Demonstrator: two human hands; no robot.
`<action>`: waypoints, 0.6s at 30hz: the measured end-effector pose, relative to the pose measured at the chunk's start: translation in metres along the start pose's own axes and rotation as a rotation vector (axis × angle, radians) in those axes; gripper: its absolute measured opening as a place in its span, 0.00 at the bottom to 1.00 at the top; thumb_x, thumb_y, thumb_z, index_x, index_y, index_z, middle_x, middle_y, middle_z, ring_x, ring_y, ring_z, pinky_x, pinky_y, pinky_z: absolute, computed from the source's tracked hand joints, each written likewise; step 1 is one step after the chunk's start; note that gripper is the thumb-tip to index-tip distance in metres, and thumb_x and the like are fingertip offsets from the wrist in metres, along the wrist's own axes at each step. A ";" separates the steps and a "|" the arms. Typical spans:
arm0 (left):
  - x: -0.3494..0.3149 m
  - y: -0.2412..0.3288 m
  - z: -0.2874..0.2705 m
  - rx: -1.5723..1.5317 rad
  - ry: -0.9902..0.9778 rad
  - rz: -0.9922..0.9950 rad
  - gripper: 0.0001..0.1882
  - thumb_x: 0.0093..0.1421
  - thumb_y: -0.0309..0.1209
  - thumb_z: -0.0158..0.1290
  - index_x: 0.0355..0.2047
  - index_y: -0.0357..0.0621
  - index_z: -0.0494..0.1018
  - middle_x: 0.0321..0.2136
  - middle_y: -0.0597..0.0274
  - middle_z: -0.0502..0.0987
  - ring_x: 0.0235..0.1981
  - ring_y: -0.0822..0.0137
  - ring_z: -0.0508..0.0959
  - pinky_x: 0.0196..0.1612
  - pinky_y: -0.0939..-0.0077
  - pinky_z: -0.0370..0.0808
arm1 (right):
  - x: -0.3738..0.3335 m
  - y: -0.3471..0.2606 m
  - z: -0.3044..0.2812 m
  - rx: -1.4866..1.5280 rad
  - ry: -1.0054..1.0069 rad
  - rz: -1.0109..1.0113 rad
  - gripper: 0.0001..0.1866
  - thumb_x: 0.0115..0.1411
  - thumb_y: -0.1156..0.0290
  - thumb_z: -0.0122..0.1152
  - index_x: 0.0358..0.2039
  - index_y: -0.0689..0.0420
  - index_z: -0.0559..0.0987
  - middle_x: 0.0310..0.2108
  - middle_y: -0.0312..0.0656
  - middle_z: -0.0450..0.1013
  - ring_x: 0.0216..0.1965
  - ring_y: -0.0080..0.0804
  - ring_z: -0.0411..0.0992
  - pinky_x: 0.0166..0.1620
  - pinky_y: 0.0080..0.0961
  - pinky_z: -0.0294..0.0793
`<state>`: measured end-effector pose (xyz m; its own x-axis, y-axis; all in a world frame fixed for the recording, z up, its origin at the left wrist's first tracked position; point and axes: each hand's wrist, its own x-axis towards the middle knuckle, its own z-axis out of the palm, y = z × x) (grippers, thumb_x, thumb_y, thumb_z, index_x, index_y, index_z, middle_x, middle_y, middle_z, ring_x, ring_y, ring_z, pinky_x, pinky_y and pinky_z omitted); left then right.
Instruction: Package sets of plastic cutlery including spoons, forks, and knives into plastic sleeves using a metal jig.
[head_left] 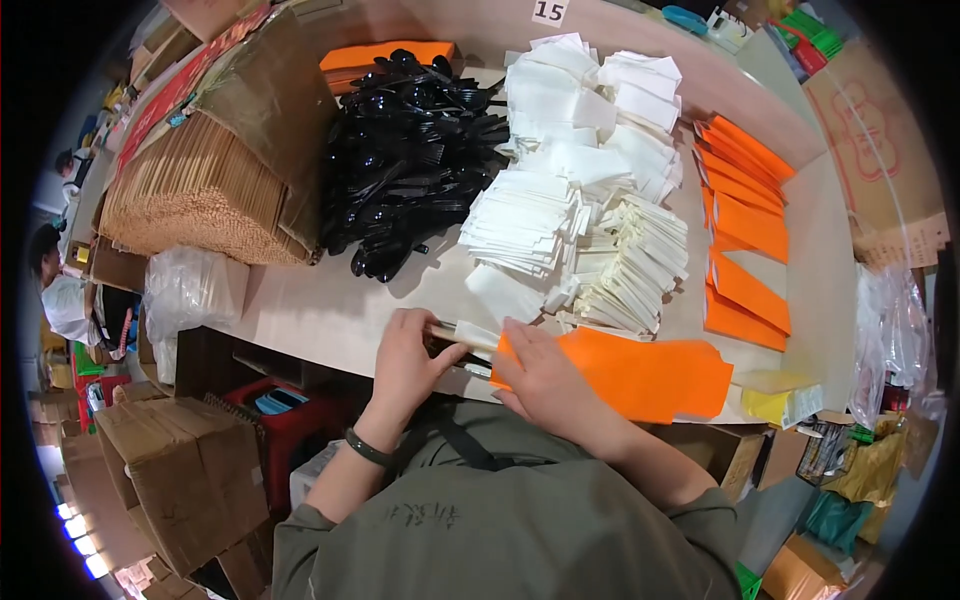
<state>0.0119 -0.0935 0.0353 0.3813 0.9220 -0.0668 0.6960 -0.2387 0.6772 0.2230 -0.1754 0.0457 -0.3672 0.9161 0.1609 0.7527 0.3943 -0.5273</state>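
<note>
At the centre of the frame, a slim bundle (478, 338) with white paper on it is held between the curled, part-open fingers and thumb of the left hand (402, 362), its right end set against the left edge of the orange sleeves (650, 375). That edge is covered by the right hand (550, 385), whose fingers are laid nearly straight and close together; whether anything is pinched beneath cannot be told. Black cutlery (410, 150) is heaped at upper centre-left, and white napkins (530, 225) are piled beside it.

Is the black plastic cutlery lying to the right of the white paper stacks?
No, the black plastic cutlery lies to the left of the white paper stacks.
</note>
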 end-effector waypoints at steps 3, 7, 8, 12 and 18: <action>0.002 -0.002 0.005 0.082 0.141 -0.012 0.19 0.54 0.27 0.65 0.42 0.33 0.72 0.34 0.55 0.73 0.32 0.62 0.78 0.39 0.72 0.77 | -0.004 0.000 -0.003 -0.117 0.026 0.073 0.23 0.49 0.67 0.72 0.41 0.63 0.73 0.58 0.59 0.66 0.56 0.57 0.67 0.57 0.45 0.69; -0.005 0.008 0.019 -0.454 -0.163 -0.215 0.16 0.63 0.27 0.57 0.49 0.35 0.71 0.44 0.53 0.78 0.46 0.68 0.78 0.49 0.75 0.75 | -0.004 0.003 0.003 -0.074 0.032 0.031 0.24 0.48 0.67 0.72 0.43 0.63 0.73 0.56 0.58 0.68 0.55 0.55 0.68 0.57 0.44 0.69; -0.006 0.012 0.026 -0.619 -0.264 -0.200 0.16 0.67 0.29 0.54 0.53 0.36 0.69 0.45 0.57 0.77 0.46 0.68 0.78 0.52 0.75 0.74 | -0.001 0.004 0.007 -0.092 0.086 0.003 0.23 0.47 0.68 0.71 0.42 0.63 0.73 0.53 0.57 0.68 0.53 0.53 0.68 0.55 0.43 0.69; 0.004 0.014 0.016 -1.000 -0.498 -0.251 0.20 0.71 0.34 0.49 0.59 0.37 0.64 0.48 0.58 0.76 0.48 0.70 0.76 0.53 0.74 0.72 | 0.001 0.007 -0.001 -0.059 0.106 0.017 0.20 0.47 0.70 0.68 0.40 0.61 0.74 0.46 0.53 0.70 0.48 0.48 0.70 0.51 0.40 0.70; 0.013 0.003 0.010 -0.704 -0.447 -0.172 0.25 0.73 0.44 0.43 0.63 0.41 0.60 0.51 0.58 0.75 0.49 0.69 0.76 0.52 0.72 0.73 | 0.003 0.019 0.000 -0.162 0.174 -0.062 0.15 0.50 0.68 0.65 0.35 0.59 0.73 0.42 0.51 0.71 0.45 0.46 0.72 0.49 0.38 0.72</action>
<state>0.0249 -0.0856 0.0293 0.6123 0.6861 -0.3929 0.2816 0.2751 0.9192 0.2361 -0.1650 0.0364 -0.3264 0.8829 0.3376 0.8146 0.4439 -0.3734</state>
